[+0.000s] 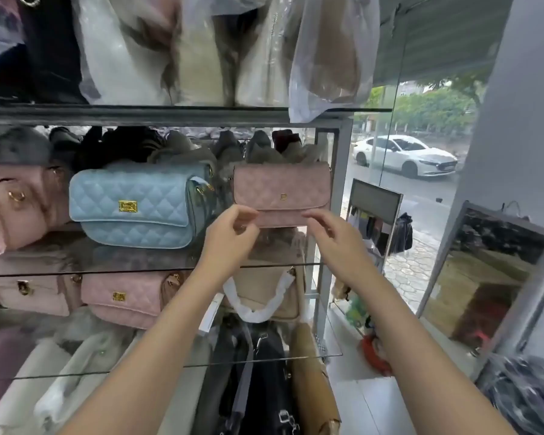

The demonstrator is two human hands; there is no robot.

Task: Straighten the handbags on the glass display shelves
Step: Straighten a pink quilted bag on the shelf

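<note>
Pink quilted handbag [281,193] stands upright at the right end of the middle glass shelf [123,270]. Left hand [230,233] and right hand [333,237] reach its lower edge, fingers loosely curled; any pinch is unclear. Blue quilted handbag [139,205] sits just left of it, shop window [427,196] to its right.

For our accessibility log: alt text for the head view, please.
Left hand and right hand reach a pink quilted handbag on a glass shelf, fingertips at the bag's lower edge. A blue quilted handbag sits to its left.
</note>
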